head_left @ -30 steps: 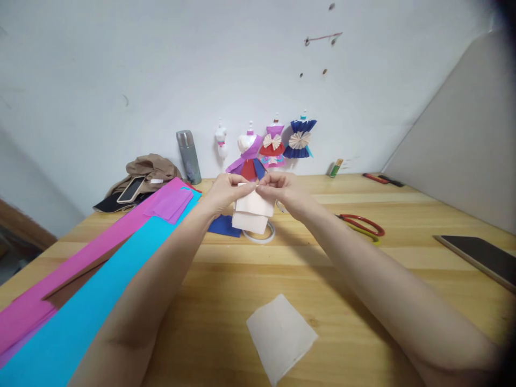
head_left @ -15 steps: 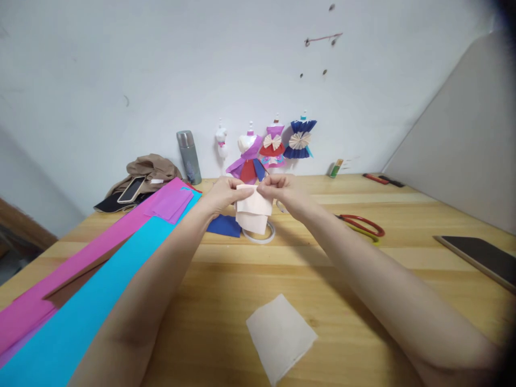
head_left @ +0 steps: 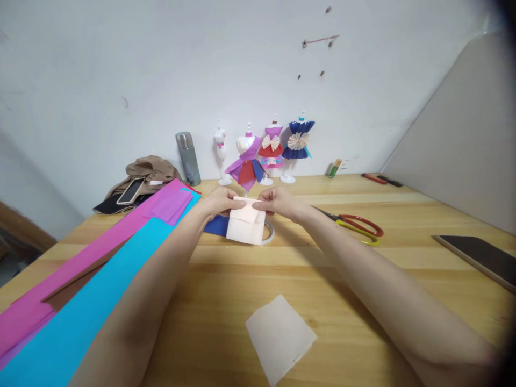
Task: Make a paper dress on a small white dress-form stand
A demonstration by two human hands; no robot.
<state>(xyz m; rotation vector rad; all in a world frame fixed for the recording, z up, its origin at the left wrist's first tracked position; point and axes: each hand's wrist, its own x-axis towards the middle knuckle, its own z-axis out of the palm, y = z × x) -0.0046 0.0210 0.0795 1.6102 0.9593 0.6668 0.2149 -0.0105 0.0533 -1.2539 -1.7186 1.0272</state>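
Observation:
Between my hands is a pale pink sheet of paper [head_left: 245, 231], its top part folded over, held up above the table. My left hand [head_left: 221, 203] pinches its upper left corner between thumb and fingers. On the upper right corner, my right hand [head_left: 278, 203] has a like pinch. Behind the paper, partly covered, lie a roll of tape [head_left: 270, 234] and a dark blue paper piece [head_left: 215, 225]. A second pale square of paper [head_left: 281, 337] lies flat on the table nearer to me.
Small dress forms in paper outfits [head_left: 248, 158] stand along the wall. Scissors [head_left: 360, 226] lie to the right, with a dark phone-like slab [head_left: 479, 258] beyond. Long pink and blue paper sheets [head_left: 133, 269] cover the left side. A flask [head_left: 188, 158] stands behind them.
Both hands have come down slightly with the pale paper, which now hangs lower and covers more of the tape roll. The dress forms' bases and more of the scissors show.

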